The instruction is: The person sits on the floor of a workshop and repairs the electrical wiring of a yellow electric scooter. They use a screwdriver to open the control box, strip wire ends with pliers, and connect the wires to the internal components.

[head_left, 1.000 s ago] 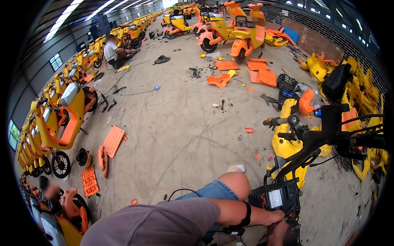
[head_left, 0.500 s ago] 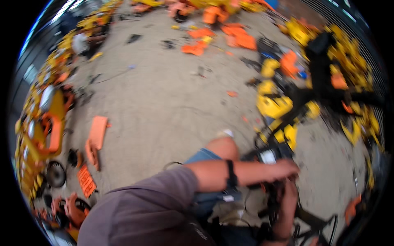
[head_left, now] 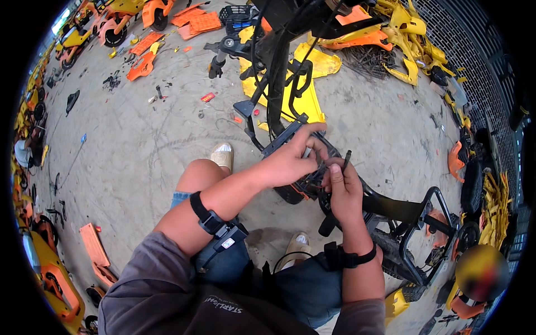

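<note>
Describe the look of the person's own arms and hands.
The left hand and right hand are ungloved. The sleeves are short and dark grey. Each forearm wears a black strap bearing a black box; the left box carries a white label.

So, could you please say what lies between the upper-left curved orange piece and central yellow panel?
Between the orange piece and yellow panel, the head view shows a flat red item, a small dark part and an overhanging handlebar end.
</note>
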`<state>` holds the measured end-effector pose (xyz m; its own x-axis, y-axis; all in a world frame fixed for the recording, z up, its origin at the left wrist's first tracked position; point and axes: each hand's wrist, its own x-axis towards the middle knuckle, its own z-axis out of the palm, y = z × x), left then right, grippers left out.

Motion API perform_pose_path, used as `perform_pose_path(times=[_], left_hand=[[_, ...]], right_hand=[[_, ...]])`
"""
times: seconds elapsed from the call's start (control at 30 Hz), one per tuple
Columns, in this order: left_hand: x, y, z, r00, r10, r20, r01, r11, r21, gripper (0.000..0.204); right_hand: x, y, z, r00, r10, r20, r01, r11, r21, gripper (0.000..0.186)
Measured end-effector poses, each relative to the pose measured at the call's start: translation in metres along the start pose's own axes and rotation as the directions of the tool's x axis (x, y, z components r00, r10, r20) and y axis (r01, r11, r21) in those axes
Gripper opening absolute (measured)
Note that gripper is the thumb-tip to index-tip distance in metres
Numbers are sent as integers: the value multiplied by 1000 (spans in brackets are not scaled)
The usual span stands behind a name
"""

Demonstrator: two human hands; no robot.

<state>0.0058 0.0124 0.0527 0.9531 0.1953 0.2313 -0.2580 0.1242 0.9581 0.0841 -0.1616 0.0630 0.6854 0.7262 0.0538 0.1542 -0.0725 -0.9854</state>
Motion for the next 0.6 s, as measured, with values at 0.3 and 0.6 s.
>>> perform_pose_path(times=[0.3,0.6], left_hand=[[-8,11,3,992,122,44,-129,918,375,63],[-5,9,5,981,192,-28,-153,856,493,26]], right_hand=[[1,-5,-12,986,-141,-90,132,986,-102,32],[10,5,-19,941,-337,30,325,876,-357,23]])
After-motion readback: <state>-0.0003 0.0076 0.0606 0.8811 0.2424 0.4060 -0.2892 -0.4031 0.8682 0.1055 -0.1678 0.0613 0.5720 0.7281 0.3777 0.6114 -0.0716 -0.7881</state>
